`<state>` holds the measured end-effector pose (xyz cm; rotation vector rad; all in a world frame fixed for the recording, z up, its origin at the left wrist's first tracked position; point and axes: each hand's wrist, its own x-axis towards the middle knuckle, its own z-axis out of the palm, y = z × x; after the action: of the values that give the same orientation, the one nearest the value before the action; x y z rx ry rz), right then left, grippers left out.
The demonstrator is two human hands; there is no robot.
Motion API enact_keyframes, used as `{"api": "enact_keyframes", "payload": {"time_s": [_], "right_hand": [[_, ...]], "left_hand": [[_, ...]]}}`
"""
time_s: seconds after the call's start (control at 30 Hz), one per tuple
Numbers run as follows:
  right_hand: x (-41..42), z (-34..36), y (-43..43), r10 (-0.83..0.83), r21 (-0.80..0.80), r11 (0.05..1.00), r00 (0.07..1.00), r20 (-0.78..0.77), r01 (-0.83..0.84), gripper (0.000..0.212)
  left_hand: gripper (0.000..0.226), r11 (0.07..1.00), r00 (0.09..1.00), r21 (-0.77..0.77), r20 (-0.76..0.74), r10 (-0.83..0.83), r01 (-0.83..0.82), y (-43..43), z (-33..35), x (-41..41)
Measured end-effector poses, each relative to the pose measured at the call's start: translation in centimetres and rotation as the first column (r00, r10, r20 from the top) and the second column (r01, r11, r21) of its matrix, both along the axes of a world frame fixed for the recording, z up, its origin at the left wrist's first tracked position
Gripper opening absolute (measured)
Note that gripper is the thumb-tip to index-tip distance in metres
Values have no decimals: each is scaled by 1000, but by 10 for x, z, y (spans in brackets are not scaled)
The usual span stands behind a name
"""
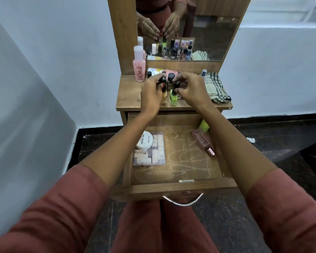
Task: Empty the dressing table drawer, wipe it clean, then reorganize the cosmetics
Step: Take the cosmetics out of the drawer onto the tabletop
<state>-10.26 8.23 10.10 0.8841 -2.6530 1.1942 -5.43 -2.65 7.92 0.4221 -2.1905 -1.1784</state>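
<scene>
Both hands work over the wooden surface [128,95] of the dressing table, above the open drawer [173,187]. The left hand [151,94] has its fingers [160,79] curled around the black cap of a pale bottle [164,96] that stands upright on the surface. The right hand [192,88] pinches the black cap of a green bottle [173,98], also upright and just beside the pale one. Between the two hands stands a dark-capped jar [171,77]. Further small bottles are clustered behind the hands near the mirror [208,33]; their exact number cannot be told. A pink bottle [139,67] with a white cap stands upright at the left rear of the surface. A checked cloth [215,88] lies crumpled at the right side of the surface. The drawer is pulled out toward the person. Its floor shows pale scribble marks. In its left part lies a clear case [153,154] of small tubes, with a round white tub [144,140] resting on the case's rear corner. In the right part a pinkish tube [203,142] with a metallic cap lies flat, angled, partly behind the right forearm. A green item [203,125] sits in the right rear corner, mostly hidden. A metal handle [182,201] hangs from the drawer front.
</scene>
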Motion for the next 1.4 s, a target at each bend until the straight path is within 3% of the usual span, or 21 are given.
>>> {"api": "enact_keyframes", "payload": {"time_s": [0.27,0.67,0.9,1.07,1.23,1.33,1.4], "right_hand": [[-18,-7,-17,-42,37,998,993,-111,47,26],[-21,-12,-18,-113,172,972,962,-249,159,32],[-21,-12,-11,-82,83,991,962,-259,107,36],[-16,-18,5,-107,-13,994,961,-254,108,24],[-8,-37,30,-127,-62,991,975,-180,118,18],[-6,-47,47,-168,-34,986,980,-104,166,19],[-6,-55,60,-210,-7,978,977,-47,210,20]], "left_hand": [[36,999,997,-1,50,-52,52,-15,-6,-27],[37,992,994,61,-29,-105,107,-15,-11,-34],[35,995,996,78,-70,-49,54,-11,-11,-27],[29,1000,982,10,-187,-14,16,1,-20,-10],[24,988,965,-109,-225,-133,111,25,-46,8],[20,945,948,-173,-109,-298,277,39,-68,14],[20,863,885,-209,31,-465,461,46,-84,15]]}}
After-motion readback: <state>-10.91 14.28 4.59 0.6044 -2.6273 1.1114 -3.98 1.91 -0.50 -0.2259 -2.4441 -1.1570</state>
